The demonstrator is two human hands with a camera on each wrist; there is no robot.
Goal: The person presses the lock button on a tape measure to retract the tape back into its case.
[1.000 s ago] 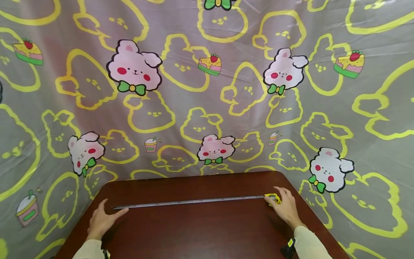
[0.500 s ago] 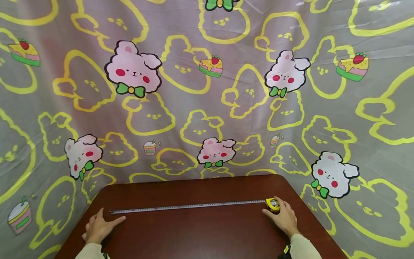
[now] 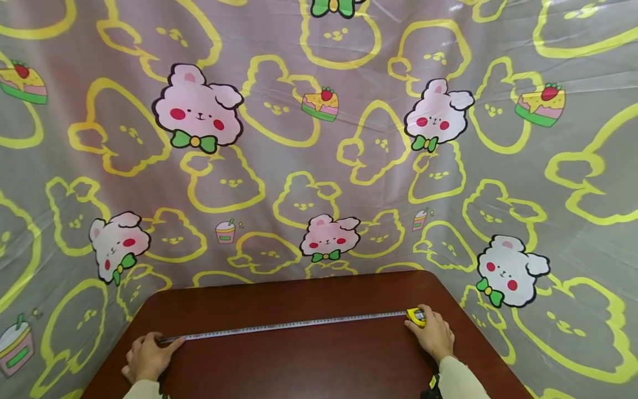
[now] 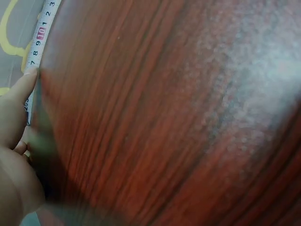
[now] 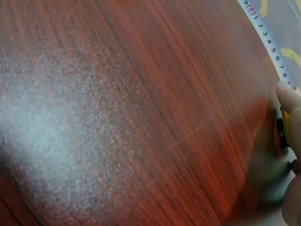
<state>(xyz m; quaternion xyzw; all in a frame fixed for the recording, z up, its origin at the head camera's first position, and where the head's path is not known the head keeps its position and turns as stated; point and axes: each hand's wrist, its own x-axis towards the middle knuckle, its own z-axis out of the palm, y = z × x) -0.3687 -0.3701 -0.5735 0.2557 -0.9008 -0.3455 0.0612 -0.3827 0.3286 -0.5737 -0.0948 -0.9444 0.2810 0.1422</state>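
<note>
A yellow tape measure [image 3: 415, 317] lies at the right of the brown table, its white blade [image 3: 289, 325] drawn out leftward across the wood. My right hand [image 3: 435, 336] grips the case between thumb and fingers. At the far end of the blade, my left hand [image 3: 148, 357] pinches the strip near its tip, thumb on the near edge. The left wrist view shows that thumb [image 4: 23, 89] against the blade by the 7 mark; the fingers behind it are partly hidden. In the right wrist view, the right thumb [image 5: 288, 96] lies where the blade meets the case, past the 60 mark.
The brown wooden table [image 3: 299, 366] has rounded far corners. A grey curtain [image 3: 279, 160] with yellow outlines and cartoon rabbits hangs close behind and along both sides of it. Light glares on the tabletop in both wrist views.
My left hand, spread apart around the blade's end before, has come down and closed on it. The blade's left end now sits lower and further left. My right hand stays at the case.
</note>
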